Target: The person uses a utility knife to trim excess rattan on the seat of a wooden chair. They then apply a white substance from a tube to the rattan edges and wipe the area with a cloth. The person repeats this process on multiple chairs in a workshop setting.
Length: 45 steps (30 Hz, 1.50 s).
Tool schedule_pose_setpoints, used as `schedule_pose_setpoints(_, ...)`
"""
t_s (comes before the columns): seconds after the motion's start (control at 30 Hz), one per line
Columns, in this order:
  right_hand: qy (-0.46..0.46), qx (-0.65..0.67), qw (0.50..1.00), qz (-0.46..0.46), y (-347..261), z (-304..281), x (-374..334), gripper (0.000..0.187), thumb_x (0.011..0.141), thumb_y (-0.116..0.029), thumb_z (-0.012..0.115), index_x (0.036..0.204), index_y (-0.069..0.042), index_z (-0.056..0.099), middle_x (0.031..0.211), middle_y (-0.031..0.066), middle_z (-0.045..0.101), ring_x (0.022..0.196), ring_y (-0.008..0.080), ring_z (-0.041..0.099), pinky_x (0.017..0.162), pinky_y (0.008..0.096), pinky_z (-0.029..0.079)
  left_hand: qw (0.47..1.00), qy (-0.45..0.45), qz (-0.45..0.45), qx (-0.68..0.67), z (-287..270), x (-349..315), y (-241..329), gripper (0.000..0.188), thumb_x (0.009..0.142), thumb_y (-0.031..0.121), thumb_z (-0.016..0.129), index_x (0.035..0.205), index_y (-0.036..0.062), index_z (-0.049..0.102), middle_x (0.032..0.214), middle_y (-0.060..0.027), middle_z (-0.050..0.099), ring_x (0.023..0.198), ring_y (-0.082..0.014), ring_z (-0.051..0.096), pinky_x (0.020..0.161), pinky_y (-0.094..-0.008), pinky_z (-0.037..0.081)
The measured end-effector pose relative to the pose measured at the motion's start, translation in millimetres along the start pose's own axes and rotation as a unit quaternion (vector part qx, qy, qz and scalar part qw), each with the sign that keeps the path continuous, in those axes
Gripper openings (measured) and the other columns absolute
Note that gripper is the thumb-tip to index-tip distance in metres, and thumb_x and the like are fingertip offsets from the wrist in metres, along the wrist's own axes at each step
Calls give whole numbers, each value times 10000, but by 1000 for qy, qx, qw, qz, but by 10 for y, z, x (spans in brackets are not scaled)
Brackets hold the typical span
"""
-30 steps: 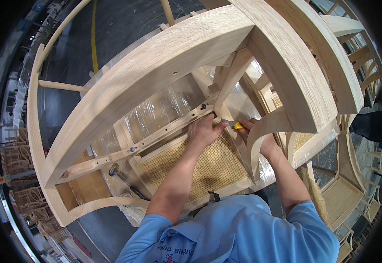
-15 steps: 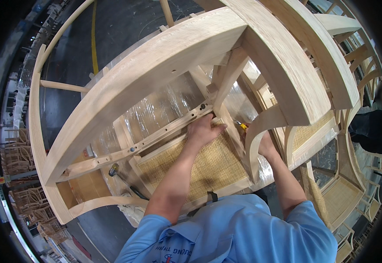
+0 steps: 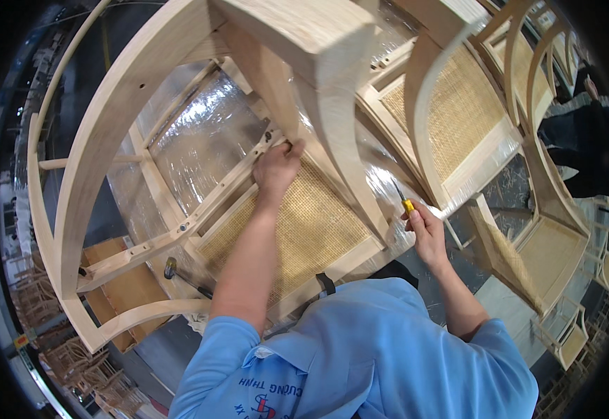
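Note:
A wooden chair frame (image 3: 96, 150) lies before me, with a woven cane seat panel (image 3: 311, 223) in its pale wooden border. My left hand (image 3: 276, 170) is at the panel's far corner, beside a wooden rail (image 3: 228, 183) with several drilled holes. Its fingers are curled in there; what they pinch, if anything, is hidden. To the right of the chair's curved leg (image 3: 339, 133), my right hand (image 3: 427, 234) is closed around a screwdriver (image 3: 408, 205) with a yellow and black handle. The thin shaft points up and away, touching nothing that I can see.
Another tool with a dark handle (image 3: 170, 268) lies left of the panel. Clear plastic film (image 3: 210, 133) covers the surface under the frame. More cane-seated chairs (image 3: 451, 105) stand to the right, where a person in dark clothes (image 3: 577, 136) is. Cardboard (image 3: 126, 279) shows at lower left.
My right hand has come out from behind the curved leg with the screwdriver, back toward me. My left hand stays at the panel corner. The whole view has shifted and turned.

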State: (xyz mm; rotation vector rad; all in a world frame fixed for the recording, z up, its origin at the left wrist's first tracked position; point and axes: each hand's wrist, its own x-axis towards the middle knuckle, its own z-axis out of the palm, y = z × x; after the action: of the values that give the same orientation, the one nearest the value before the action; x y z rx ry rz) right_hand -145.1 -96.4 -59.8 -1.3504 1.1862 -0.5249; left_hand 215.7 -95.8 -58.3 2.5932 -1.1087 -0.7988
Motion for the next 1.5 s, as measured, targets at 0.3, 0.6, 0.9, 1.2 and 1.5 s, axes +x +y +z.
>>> schedule_pose_setpoints(0.3,64,125,989,54,522,-259,-812,466,1116,-384,461,1344,-3,601,915,25,627,733,85,543,676,254,474,918,235,318,-42,490,-486,-299,323,1001,210,473,1096,5,704,1232,-189,673,1169,-408,586,1061,-547,409)
schedule_pose_setpoints(0.6,135,156,977,57,708,-153,-1560,443,1108,-432,464,1225,-38,628,884,18,632,703,78,546,640,233,446,803,-203,542,137,1632,-2415,-467,428,1005,291,564,1390,110,608,1471,-136,567,1441,-403,415,1246,-555,232)
schedule_pose_setpoints(0.9,59,159,985,41,1184,769,-2502,425,1107,-405,474,1261,-38,622,888,36,636,705,97,556,634,251,466,904,-251,333,-92,1035,-3861,-2059,281,953,352,683,903,91,773,904,-94,740,874,-315,699,766,-437,541)
schedule_pose_setpoints(1.2,-187,137,970,76,1128,2275,-3478,429,1107,-319,496,1382,-3,591,925,22,652,763,88,581,693,248,507,928,371,11,39,364,-4478,-3793,339,883,266,760,1108,39,646,841,-176,705,845,-395,680,776,-493,528)
schedule_pose_setpoints(1.5,-291,-170,919,-204,619,4017,-3037,429,1026,-250,573,1389,-22,572,1056,214,683,950,374,686,833,453,540,982,167,-78,-37,500,-4352,-4242,251,970,313,659,1031,76,603,879,-299,681,885,-524,643,755,-607,480)
